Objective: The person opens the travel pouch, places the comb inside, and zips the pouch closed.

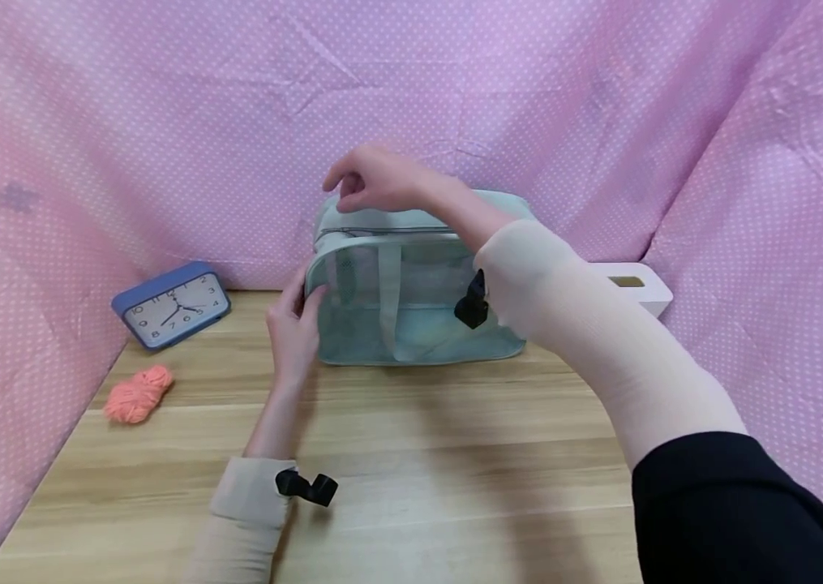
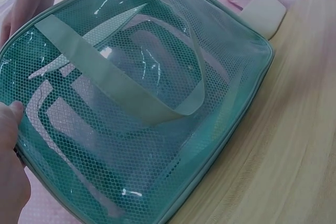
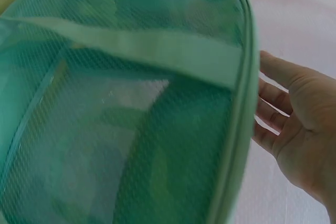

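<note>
A translucent pale-green zip bag (image 1: pixel 440 337) with a mesh-patterned front and a strap handle (image 1: pixel 389 292) stands upright towards the back of the table. At its left side my left hand (image 1: pixel 294 328) grips the edge, the thumb on the front panel and the other fingers behind. My right hand (image 1: pixel 378 178) is over the bag's top left, its fingers loosely bent. In the right wrist view, the right fingers (image 3: pixel 275 98) pass partly behind the bag's rim, so their tips are hidden. The zipper (image 1: pixel 360 234) runs along the upper front edge.
A blue alarm clock (image 1: pixel 173 308) stands at the back left, with a bundle of coral yarn (image 1: pixel 137 395) in front of it. Behind my right forearm is a white box-like object (image 1: pixel 652 284), partly hidden. Pink dotted cloth (image 1: pixel 236 122) encloses the wooden table (image 1: pixel 396 470).
</note>
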Demonstrator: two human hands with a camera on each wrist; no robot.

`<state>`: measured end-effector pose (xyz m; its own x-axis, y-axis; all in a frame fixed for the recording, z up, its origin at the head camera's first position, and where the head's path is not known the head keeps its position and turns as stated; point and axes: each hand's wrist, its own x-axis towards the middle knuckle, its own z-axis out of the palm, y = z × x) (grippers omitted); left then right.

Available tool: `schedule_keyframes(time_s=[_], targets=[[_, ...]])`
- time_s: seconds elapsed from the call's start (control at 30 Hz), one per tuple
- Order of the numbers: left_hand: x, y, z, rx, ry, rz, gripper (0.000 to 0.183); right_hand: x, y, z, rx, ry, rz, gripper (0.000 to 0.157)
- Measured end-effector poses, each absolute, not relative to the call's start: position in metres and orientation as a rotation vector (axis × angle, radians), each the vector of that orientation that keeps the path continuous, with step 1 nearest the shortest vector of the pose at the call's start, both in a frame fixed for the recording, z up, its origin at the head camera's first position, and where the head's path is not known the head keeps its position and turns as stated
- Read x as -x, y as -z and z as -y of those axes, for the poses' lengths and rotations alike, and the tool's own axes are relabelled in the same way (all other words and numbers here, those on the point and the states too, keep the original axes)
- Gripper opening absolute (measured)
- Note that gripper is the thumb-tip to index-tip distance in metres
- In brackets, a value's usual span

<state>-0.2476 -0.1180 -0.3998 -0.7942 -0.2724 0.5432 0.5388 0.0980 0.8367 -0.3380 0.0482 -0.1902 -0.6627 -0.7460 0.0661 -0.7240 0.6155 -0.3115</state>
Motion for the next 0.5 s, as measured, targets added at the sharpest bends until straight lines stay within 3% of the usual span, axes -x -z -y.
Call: schedule_keyframes(time_s=[0.27,0.5], targets=[[0.246,0.401,0.118,0.262,1.745,1.81,0.043,0.34,0.207,-0.02,1.339,0.336,-2.676,0.034],[0.247,0.402,0.121,0.296,1.732,1.824,0.043,0.339,0.21,-0.011,1.369,0.283,-2.622,0.042]])
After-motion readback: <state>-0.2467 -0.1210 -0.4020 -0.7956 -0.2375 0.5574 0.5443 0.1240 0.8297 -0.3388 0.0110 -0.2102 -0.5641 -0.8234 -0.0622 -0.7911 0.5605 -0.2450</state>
